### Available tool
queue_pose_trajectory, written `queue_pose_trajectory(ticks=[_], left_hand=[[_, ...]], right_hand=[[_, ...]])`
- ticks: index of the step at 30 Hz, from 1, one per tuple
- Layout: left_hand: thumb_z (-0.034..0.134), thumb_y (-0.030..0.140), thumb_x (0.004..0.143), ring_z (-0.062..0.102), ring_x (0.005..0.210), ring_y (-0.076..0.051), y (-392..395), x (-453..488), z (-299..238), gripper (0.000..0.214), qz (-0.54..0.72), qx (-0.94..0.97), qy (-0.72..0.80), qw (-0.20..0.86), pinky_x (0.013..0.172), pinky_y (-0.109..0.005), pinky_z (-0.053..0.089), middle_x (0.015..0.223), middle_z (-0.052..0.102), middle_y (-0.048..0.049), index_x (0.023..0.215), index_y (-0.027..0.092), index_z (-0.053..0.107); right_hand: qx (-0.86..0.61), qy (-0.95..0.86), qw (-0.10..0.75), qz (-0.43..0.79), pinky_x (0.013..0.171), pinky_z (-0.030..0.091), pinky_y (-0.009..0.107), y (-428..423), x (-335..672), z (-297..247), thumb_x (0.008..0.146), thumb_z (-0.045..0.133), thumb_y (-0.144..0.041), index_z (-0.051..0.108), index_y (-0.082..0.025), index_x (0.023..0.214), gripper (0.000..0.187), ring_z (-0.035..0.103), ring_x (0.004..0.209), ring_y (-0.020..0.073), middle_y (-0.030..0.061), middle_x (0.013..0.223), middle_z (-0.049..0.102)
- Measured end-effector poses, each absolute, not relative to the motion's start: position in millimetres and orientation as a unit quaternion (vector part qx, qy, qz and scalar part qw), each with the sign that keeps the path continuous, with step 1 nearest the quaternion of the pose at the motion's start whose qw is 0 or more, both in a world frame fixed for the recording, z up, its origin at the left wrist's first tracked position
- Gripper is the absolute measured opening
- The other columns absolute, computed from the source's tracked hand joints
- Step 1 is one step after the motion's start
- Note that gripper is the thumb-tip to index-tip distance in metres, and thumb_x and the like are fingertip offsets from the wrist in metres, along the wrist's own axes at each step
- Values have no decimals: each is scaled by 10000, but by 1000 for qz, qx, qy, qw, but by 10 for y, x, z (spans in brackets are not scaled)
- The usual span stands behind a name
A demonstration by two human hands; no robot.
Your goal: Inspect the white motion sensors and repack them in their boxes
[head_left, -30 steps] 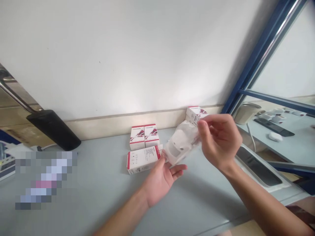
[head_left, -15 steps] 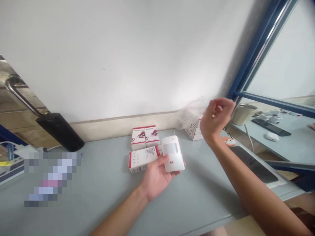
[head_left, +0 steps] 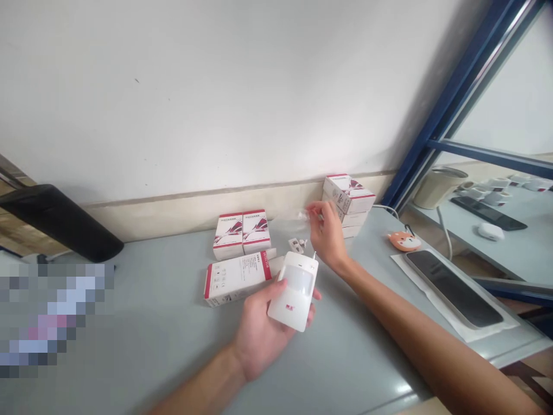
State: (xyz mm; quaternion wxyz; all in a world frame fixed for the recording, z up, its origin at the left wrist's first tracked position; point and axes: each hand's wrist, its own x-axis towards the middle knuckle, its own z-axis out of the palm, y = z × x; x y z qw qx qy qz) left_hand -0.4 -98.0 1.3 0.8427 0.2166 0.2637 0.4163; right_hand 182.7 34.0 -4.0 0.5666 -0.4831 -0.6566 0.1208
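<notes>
The left hand (head_left: 263, 337) is low in view, palm up and fingers curled in a grip. The right forearm (head_left: 410, 328) reaches forward, its hand (head_left: 327, 233) bent down at the wrist, fingertips (head_left: 311, 211) seemingly pinched together.

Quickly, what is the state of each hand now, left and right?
Left hand: closed, holding a white motion sensor.
Right hand: pinched, apparently holding a small clear plastic piece.

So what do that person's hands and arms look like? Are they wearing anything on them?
The left hand and right hand are bare, with no gloves. The left arm and right arm show no sleeves, and no watch, ring or bracelet can be seen.
</notes>
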Motion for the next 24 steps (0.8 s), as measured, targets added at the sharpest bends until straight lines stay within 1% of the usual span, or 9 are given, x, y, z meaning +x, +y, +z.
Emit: queue_pose_trajectory(ticks=[3, 6, 10, 13, 14, 16, 18, 20, 24], left_hand=[[583, 427, 1000, 639, 789, -229, -955, 8, 49, 432, 423, 205, 261, 843, 750, -349, 451, 1048, 740, -202, 1281, 114, 679], [577, 458, 1008, 663, 841, -255, -946, 23, 80, 457, 426, 196, 267, 842, 780, -360, 457, 1059, 737, -203, 1289, 113, 682], [577, 477, 999, 686, 876, -288, -955, 40, 110, 473, 413, 189, 265, 851, 805, -393, 476, 1099, 722, -191, 1296, 124, 682], [591, 467, 990, 665, 797, -246, -958, 35, 126, 425, 413, 184, 256, 854, 745, -359, 459, 1081, 715, -168, 1240, 141, 700], [591, 470, 989, 654, 773, -232, -958, 29, 133, 419, 416, 184, 252, 854, 721, -345, 447, 1070, 711, -161, 1225, 143, 703], [581, 482, 986, 623, 715, -205, -955, 14, 153, 419, 417, 190, 247, 854, 673, -327, 419, 1031, 698, -144, 1193, 141, 709], [563, 493, 986, 590, 666, -182, -953, 0, 177, 424, 420, 200, 253, 848, 640, -318, 397, 992, 680, -126, 1157, 136, 713], [549, 499, 987, 569, 647, -168, -949, -8, 194, 423, 427, 205, 265, 840, 627, -312, 382, 974, 663, -111, 1130, 137, 714], [509, 507, 987, 581, 683, -187, -931, -7, 170, 444, 431, 208, 275, 834, 651, -319, 382, 964, 657, -127, 1093, 124, 707]], right_hand=[[-526, -623, 541, 206, 965, 505, 428, 401, 1875, -62, 1047, 432, -391, 589, -233, 1093, 228, 653, 1060, 249, 102, 1123, 687], [-544, -630, 506, 225, 1025, 467, 505, 428, 1929, -64, 1019, 471, -390, 637, -228, 1096, 244, 655, 1139, 303, 127, 1186, 725], [-512, -651, 526, 194, 1066, 444, 472, 394, 2000, 126, 1020, 472, -413, 670, -233, 1146, 295, 626, 1190, 281, 118, 1255, 705], [-474, -621, 575, 243, 851, 503, 360, 303, 2033, 339, 1014, 509, -479, 689, -239, 1097, 311, 629, 886, 203, 46, 982, 695], [-463, -607, 573, 297, 748, 488, 325, 256, 2039, 388, 1005, 531, -509, 693, -241, 1083, 323, 584, 759, 174, 14, 878, 654], [-433, -589, 518, 445, 597, 415, 286, 142, 2046, 423, 983, 564, -580, 697, -242, 1103, 382, 469, 604, 136, -25, 773, 572], [-384, -575, 425, 584, 530, 361, 277, 8, 2045, 383, 967, 567, -649, 698, -225, 1165, 486, 425, 569, 129, -24, 760, 545], [-351, -549, 372, 661, 506, 319, 272, -127, 2033, 303, 959, 562, -689, 705, -200, 1198, 563, 411, 571, 130, -21, 738, 506], [-361, -513, 385, 677, 532, 270, 263, -322, 1966, 173, 960, 618, -653, 718, -214, 1105, 473, 361, 563, 114, -51, 681, 406]])
